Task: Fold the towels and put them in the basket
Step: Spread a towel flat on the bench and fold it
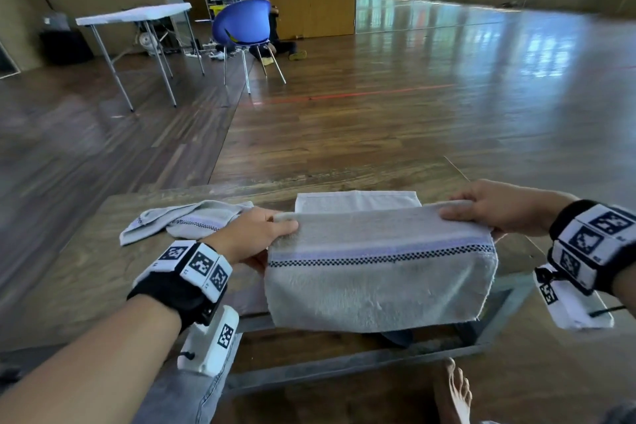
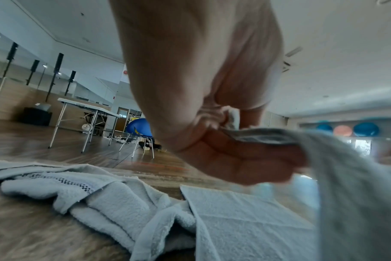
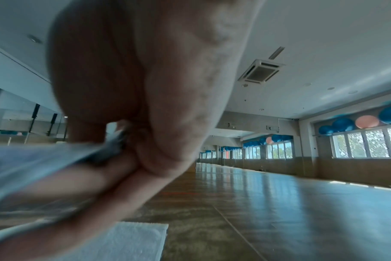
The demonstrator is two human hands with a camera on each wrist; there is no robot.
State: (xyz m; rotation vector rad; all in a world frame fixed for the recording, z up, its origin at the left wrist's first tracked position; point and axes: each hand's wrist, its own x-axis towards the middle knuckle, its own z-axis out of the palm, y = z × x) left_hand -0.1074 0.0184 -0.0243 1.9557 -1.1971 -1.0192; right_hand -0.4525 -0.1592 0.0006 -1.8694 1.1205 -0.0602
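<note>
A grey towel with a lilac stripe and a black checked band hangs doubled over above the wooden table. My left hand pinches its upper left corner, and my right hand pinches the upper right corner. The left wrist view has the left hand with thumb and fingers clamped on the cloth. In the right wrist view the right hand grips the blurred cloth. A white towel lies flat behind. A crumpled grey towel lies at the left. No basket is in view.
A grey metal frame runs under the table's near edge, and my bare foot shows below. Open wooden floor lies beyond, with a blue chair, a folding table and a seated person far back.
</note>
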